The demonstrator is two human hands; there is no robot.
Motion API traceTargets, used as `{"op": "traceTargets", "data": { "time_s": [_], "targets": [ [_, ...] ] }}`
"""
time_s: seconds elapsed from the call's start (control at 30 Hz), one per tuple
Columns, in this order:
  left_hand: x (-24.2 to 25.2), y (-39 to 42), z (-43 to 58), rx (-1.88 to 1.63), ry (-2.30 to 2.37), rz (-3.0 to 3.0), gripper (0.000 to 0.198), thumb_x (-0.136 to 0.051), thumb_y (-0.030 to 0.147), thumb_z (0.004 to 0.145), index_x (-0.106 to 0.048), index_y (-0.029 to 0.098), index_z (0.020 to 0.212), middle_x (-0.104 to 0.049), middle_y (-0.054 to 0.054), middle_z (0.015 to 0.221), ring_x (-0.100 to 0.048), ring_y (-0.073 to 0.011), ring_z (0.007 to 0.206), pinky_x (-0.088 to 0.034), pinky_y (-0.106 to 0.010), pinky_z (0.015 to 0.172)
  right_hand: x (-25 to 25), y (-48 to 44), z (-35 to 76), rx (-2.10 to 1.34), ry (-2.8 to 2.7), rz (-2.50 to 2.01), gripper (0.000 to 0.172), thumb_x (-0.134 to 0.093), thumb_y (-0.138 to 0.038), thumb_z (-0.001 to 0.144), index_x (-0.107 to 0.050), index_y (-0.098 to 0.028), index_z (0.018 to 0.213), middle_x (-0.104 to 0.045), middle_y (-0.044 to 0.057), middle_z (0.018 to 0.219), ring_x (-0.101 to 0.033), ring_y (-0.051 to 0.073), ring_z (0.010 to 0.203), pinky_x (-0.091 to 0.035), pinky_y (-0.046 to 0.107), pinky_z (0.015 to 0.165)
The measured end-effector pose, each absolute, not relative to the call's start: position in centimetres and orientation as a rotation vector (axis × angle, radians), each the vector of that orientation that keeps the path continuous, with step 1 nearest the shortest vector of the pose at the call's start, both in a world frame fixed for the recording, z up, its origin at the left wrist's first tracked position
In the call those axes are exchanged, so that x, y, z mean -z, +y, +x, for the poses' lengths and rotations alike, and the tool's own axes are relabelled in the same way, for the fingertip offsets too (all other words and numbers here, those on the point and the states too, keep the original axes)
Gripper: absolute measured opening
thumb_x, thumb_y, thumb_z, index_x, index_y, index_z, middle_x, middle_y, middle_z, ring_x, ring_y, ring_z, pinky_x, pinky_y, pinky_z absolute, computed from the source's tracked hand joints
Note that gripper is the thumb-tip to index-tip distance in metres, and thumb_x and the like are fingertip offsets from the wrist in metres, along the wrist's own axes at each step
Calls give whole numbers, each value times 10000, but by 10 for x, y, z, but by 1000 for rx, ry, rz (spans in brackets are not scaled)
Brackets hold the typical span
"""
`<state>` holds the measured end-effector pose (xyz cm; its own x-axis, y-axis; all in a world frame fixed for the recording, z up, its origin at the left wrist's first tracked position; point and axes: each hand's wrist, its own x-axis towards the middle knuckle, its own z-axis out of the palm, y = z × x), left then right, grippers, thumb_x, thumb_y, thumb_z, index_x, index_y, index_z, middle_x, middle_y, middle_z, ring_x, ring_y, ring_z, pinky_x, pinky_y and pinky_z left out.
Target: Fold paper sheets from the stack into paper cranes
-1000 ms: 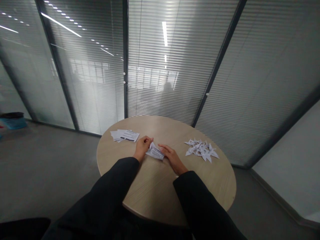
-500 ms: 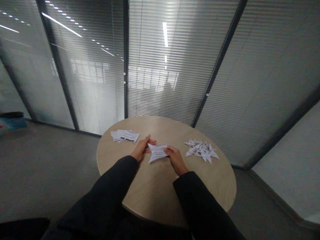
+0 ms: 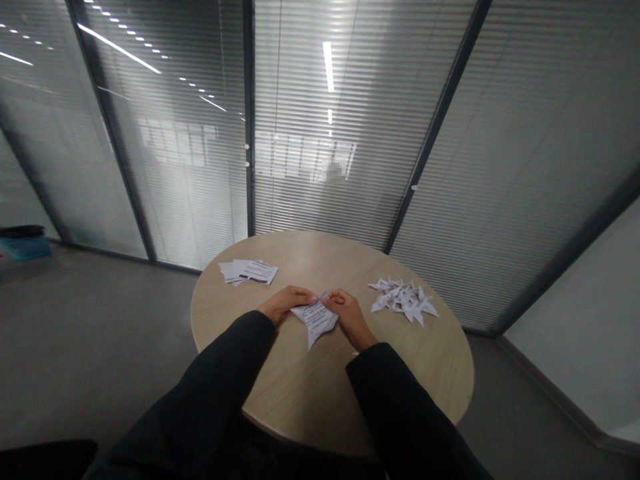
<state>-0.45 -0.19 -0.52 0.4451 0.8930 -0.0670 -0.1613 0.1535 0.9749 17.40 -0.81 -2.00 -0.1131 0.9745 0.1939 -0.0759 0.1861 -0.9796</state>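
Note:
A printed white paper piece point(image 3: 320, 323) with pointed corners is held between my hands over the middle of the round table. My left hand point(image 3: 290, 302) pinches its upper edge from the left. On the other side, my right hand point(image 3: 346, 312) grips the upper right part with thumb and fingers. The two sets of fingertips nearly meet at the top of the paper. Flat printed sheets point(image 3: 255, 271) lie overlapping at the table's back left. A pile of folded white paper shapes point(image 3: 404, 300) with sharp points lies to the right of my right hand.
The round wooden table point(image 3: 320, 250) stands against glass panels with blinds point(image 3: 320, 120). A blue bin point(image 3: 25, 244) with a dark top is on the grey floor at the far left. A white wall point(image 3: 585, 320) rises at the right.
My left hand, spread beside the paper before, now pinches its upper edge. The paper has turned and tilted, with one corner pointing down toward me. My right hand's fingers have shifted to the top edge.

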Motion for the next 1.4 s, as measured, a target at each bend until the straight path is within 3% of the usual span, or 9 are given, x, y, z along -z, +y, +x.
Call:
{"op": "traceTargets", "data": {
  "time_s": [0.3,0.53,0.77,1.07,1.4],
  "targets": [
    [6,-3,-10,-798,803,1246,413,-824,336,515,-721,100,839,-713,-92,776,-626,-157,661,-466,-275,675,23,-6,176,-1195,-1401,-972,347,-795,-385,519,-591,-166,694,-614,-16,547,-561,146,510,-401,254,509],
    [10,3,-8,-861,910,1341,379,-812,385,491,-718,84,702,-684,-66,664,-581,-142,599,-426,-260,615,24,-5,175,-1222,-1388,-998,323,-794,-369,497,-630,-155,674,-653,10,582,-587,164,552,-425,261,536],
    [9,4,-9,-1036,959,1324,409,-789,406,516,-710,89,763,-680,-68,670,-582,-146,603,-405,-256,594,16,-11,176,-1408,-1243,-904,306,-666,-455,685,-697,-159,757,-702,62,783,-636,196,721,-479,298,676],
    [2,-2,-5,-1118,1014,1352,380,-769,407,528,-699,99,740,-660,-50,645,-555,-128,571,-372,-239,555,13,-15,180,-1623,-1227,-784,240,-706,-363,692,-707,-167,831,-702,74,910,-642,215,842,-486,335,808],
    [0,-2,3,-1174,1077,1418,340,-743,396,551,-688,109,725,-637,-27,627,-528,-107,548,-373,-216,512,15,-16,178,-1654,-1240,-783,269,-709,-396,684,-671,-181,841,-681,62,895,-634,208,811,-498,319,711]
  ]
}}
